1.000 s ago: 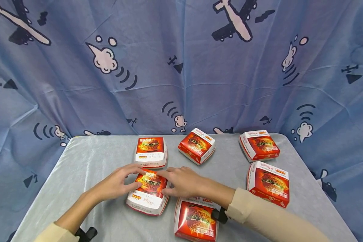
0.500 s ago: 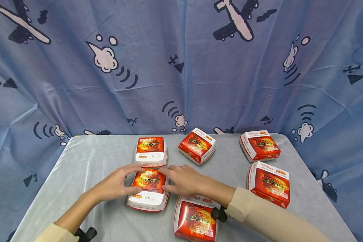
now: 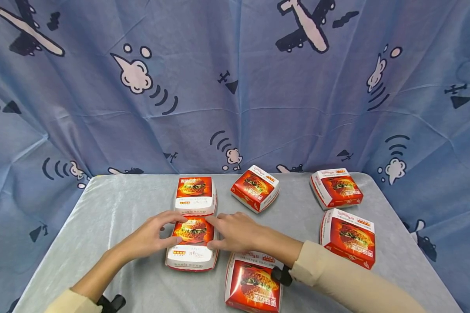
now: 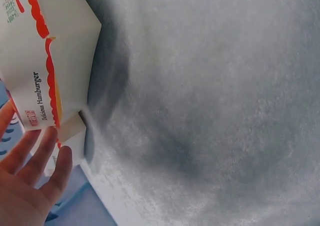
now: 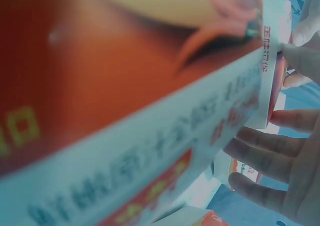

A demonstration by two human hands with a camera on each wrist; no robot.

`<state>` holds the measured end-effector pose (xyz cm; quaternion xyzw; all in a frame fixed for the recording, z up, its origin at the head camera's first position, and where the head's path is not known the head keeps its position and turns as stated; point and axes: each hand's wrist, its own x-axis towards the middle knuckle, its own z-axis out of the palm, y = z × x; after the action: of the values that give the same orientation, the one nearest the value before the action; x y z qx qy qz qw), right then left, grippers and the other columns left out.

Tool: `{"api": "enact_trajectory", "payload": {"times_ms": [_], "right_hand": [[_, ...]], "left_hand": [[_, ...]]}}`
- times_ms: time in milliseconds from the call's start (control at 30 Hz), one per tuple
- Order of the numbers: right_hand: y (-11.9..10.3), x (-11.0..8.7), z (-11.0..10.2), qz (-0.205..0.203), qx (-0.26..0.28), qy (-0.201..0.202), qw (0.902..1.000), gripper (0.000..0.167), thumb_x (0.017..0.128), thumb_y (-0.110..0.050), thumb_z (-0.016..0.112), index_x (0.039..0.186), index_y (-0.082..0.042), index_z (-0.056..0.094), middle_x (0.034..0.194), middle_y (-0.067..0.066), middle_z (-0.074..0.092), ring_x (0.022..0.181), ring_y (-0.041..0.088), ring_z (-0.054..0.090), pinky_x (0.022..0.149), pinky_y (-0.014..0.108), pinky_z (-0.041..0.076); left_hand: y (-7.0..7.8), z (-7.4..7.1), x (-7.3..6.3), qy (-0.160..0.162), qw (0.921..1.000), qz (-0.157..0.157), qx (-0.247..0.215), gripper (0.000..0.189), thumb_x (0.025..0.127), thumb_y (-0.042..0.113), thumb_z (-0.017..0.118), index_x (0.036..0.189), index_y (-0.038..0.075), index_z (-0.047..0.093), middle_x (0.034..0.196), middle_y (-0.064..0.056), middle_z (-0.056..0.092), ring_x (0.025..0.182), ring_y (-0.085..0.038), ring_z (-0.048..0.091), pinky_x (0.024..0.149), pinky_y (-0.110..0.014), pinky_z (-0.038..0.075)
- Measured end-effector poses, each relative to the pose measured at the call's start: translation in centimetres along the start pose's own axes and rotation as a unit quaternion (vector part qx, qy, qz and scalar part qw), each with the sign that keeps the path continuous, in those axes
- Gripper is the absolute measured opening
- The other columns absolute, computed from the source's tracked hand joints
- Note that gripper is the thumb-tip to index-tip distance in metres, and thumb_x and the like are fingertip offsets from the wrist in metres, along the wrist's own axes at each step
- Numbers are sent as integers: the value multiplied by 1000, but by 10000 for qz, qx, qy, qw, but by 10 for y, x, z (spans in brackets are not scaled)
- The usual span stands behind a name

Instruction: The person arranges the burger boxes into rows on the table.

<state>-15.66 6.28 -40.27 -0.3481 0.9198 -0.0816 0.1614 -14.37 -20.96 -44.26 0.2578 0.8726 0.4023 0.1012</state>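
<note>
A red and white hamburger box (image 3: 193, 257) lies on the table between my two hands, its burger picture facing up. At its left side my left hand (image 3: 150, 237) touches it with thumb and fingertips. My right hand (image 3: 239, 234) touches the right side in the same way. The left wrist view shows fairly straight fingers (image 4: 37, 161) at the box's white side (image 4: 30, 65). Directly behind it is another hamburger box (image 3: 193, 200), its front edge close against the first; whether they touch is unclear. In the right wrist view a near box hides much of the work.
Under my right forearm sits a hamburger box (image 3: 252, 284). Another box (image 3: 255, 189) stands turned at the back middle. Two more boxes, one behind (image 3: 337, 188) and one in front (image 3: 347, 238), are at the right. A blue patterned curtain (image 3: 235, 87) hangs behind the grey-covered table (image 3: 113, 208).
Between my hands the box has turned from a slant to nearly straight and shifted slightly away, in line with the box behind it. The other boxes have stayed in place.
</note>
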Motion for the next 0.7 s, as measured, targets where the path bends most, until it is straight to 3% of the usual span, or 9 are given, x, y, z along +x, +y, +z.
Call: {"api": "enact_trajectory", "payload": {"times_ms": [700], "right_hand": [[-2,4,-1,88,74,-102,9999,71,93,-50,64,151,-15,42,140,11,56,119,27,60,99,46,46]], "left_hand": [[-1,-3,1,6,9993,-356,133,46,88,33,76,128,17,62,140,-10,55,114,-29,58,89,-51,49]]}}
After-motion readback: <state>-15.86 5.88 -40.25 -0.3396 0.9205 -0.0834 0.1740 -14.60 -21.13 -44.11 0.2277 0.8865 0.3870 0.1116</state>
